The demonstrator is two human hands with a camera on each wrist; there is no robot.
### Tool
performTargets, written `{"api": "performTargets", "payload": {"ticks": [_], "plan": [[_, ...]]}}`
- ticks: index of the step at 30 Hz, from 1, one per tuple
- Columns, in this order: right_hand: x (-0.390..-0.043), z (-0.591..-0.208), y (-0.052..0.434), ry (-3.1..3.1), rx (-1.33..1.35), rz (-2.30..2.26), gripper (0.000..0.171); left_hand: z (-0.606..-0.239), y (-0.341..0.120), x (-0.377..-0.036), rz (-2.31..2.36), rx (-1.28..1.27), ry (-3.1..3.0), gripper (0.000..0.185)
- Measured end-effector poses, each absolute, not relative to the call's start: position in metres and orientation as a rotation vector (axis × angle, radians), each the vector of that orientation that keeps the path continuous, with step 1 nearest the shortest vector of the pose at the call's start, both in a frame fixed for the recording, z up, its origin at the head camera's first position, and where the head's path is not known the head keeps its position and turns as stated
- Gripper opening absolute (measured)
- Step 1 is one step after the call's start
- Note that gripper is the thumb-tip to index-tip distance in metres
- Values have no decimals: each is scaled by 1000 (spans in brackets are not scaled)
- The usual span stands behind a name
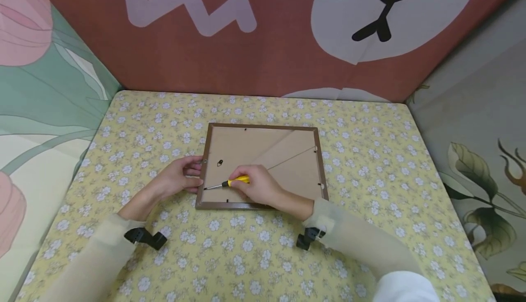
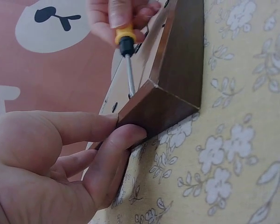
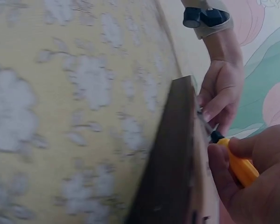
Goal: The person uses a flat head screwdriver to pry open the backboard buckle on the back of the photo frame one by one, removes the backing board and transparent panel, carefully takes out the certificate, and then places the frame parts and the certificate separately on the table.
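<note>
A brown picture frame (image 1: 323,174) lies face down on the table, its tan backing board (image 1: 234,144) facing up. My right hand (image 1: 263,187) grips a screwdriver (image 1: 243,179) by its yellow and black handle. The metal shaft (image 2: 130,77) slants down left, its tip at a small black tab by the frame's left edge, near the lower left corner. My left hand (image 1: 174,176) holds that left edge, with fingertips at the rim and against the outer side in the left wrist view. Part of the board is hidden under my right hand and forearm.
Several black tabs line the inside of the rim, and a small hanging loop (image 1: 220,162) sits on the board's left part. A yellow floral cloth (image 1: 246,256) covers the table. Printed fabric walls (image 1: 271,60) stand at the back and both sides.
</note>
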State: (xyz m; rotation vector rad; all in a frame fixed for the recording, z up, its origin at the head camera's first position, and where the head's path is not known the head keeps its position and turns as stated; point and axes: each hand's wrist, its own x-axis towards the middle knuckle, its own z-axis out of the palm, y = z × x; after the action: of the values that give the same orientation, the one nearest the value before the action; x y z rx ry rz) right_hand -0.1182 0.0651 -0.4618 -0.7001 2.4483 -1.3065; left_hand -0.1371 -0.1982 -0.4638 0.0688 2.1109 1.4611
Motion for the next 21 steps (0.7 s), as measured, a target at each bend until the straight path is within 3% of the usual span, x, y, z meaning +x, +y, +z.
{"api": "performTargets", "payload": {"ticks": [21], "plan": [[-125,-385,4,2642,-965,-558,7,-465,-198,-138,1515,98,2071,75]]}}
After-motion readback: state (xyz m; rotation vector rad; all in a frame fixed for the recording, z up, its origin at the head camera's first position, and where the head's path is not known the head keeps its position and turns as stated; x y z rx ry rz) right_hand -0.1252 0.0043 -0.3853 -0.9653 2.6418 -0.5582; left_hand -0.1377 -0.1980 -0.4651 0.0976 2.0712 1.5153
